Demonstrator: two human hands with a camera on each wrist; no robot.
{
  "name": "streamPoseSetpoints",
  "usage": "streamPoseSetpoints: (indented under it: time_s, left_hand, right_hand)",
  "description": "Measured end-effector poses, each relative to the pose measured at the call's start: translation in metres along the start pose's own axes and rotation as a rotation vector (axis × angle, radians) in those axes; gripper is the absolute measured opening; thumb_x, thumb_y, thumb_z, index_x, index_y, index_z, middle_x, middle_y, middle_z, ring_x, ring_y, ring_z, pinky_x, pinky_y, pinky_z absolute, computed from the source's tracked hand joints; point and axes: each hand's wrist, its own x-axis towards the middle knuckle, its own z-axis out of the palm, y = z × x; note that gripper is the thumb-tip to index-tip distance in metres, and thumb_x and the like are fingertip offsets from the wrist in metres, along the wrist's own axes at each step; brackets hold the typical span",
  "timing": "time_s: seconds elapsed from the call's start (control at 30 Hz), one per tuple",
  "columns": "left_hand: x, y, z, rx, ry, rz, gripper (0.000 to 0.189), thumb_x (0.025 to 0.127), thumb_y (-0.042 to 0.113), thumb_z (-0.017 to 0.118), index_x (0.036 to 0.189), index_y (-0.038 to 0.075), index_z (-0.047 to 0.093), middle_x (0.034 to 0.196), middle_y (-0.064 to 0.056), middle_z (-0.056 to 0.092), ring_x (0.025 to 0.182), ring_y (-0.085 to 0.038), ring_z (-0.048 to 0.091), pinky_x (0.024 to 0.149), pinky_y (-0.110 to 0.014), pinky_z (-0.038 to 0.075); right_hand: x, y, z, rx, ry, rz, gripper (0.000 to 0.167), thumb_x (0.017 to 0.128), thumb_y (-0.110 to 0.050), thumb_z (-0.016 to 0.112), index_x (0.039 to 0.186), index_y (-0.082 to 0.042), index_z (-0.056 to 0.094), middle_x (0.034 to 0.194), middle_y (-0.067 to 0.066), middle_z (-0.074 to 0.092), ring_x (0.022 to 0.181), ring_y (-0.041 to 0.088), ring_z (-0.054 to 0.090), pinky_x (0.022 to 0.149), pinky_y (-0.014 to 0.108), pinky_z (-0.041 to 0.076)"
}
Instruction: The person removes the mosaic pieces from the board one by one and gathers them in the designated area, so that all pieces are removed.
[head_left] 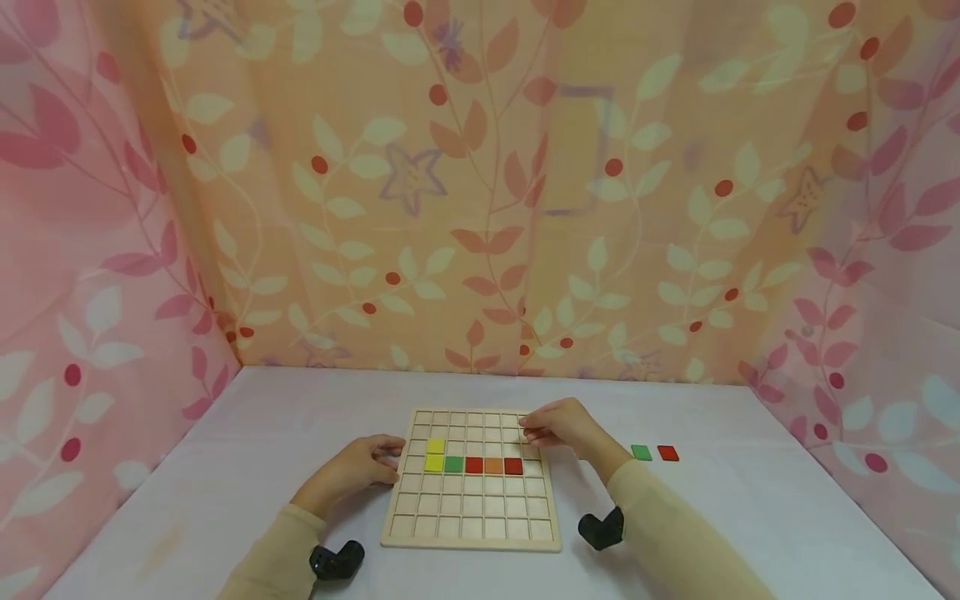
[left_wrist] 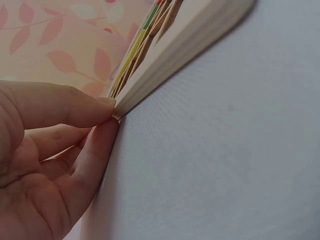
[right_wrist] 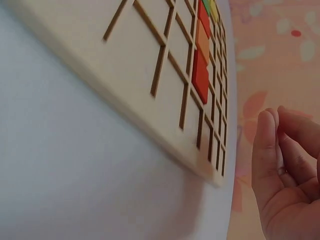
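Note:
A square wooden grid board (head_left: 472, 505) lies flat in front of me. In one row sit a yellow tile (head_left: 434, 463), a green tile (head_left: 453, 464), a red tile (head_left: 474, 465), an orange tile (head_left: 493, 466) and another red tile (head_left: 513, 466). A second yellow tile (head_left: 436, 446) fills the cell above the row's left end. My left hand (head_left: 358, 468) holds the board's left edge between thumb and finger. Over the upper right cells is my right hand (head_left: 561, 423), thumb and fingertips drawn close together; I cannot tell whether something small is between them.
To the right of the board, a loose green tile (head_left: 641, 452) and a loose red tile (head_left: 668, 453) lie on the white tabletop (head_left: 300, 408). Patterned fabric (head_left: 487, 167) hangs behind the table and on both sides. A black device (head_left: 602, 529) is on each wrist.

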Motion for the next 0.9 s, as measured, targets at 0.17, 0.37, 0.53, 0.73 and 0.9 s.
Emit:
streamPoseSetpoints:
  time_s: [0.17,0.37,0.53,0.73,0.9]
  left_hand:
    - [-0.001,0.0,-0.002,0.019,-0.014,0.011,0.059,0.074,-0.008,0.072,0.132,-0.006,0.057,0.119,-0.015,0.063,0.088,-0.018,0.059,0.071,-0.03,0.051]
    - [-0.001,-0.001,-0.002,0.019,-0.013,0.021,0.061,0.074,-0.009,0.072,0.133,-0.006,0.057,0.12,-0.016,0.063,0.089,-0.017,0.059,0.072,-0.03,0.052]
    - [-0.001,0.0,-0.001,0.008,-0.016,0.02,0.061,0.074,-0.01,0.072,0.133,-0.007,0.056,0.121,-0.016,0.063,0.091,-0.017,0.059,0.073,-0.03,0.053]
    - [0.0,0.001,-0.001,0.002,-0.012,0.006,0.061,0.075,-0.011,0.071,0.133,-0.006,0.056,0.123,-0.017,0.063,0.092,-0.018,0.06,0.074,-0.03,0.054]
    - [0.0,0.0,-0.001,0.008,-0.005,0.0,0.061,0.075,-0.011,0.072,0.133,-0.006,0.056,0.122,-0.017,0.064,0.091,-0.018,0.06,0.074,-0.03,0.054]
  right_hand:
    - [0.006,-0.003,0.013,0.015,-0.023,-0.007,0.022,0.088,-0.008,0.071,0.099,0.011,0.072,0.067,0.002,0.069,0.059,0.007,0.066,0.065,0.026,0.059]
    - [0.007,-0.007,0.027,0.014,-0.059,-0.03,0.022,0.089,-0.008,0.07,0.099,0.012,0.072,0.068,0.002,0.07,0.059,0.006,0.066,0.063,0.025,0.059]
    - [0.008,-0.009,0.04,0.026,-0.074,-0.037,0.02,0.088,-0.006,0.07,0.097,0.012,0.072,0.067,0.003,0.07,0.058,0.007,0.066,0.063,0.025,0.059]
    - [0.012,-0.009,0.058,0.077,-0.094,-0.009,0.019,0.089,-0.004,0.068,0.099,0.012,0.072,0.067,0.002,0.069,0.056,0.007,0.063,0.059,0.024,0.057]
    - [0.013,-0.012,0.072,0.116,-0.101,0.03,0.018,0.089,-0.003,0.068,0.099,0.012,0.072,0.066,0.003,0.067,0.055,0.008,0.062,0.057,0.023,0.056]
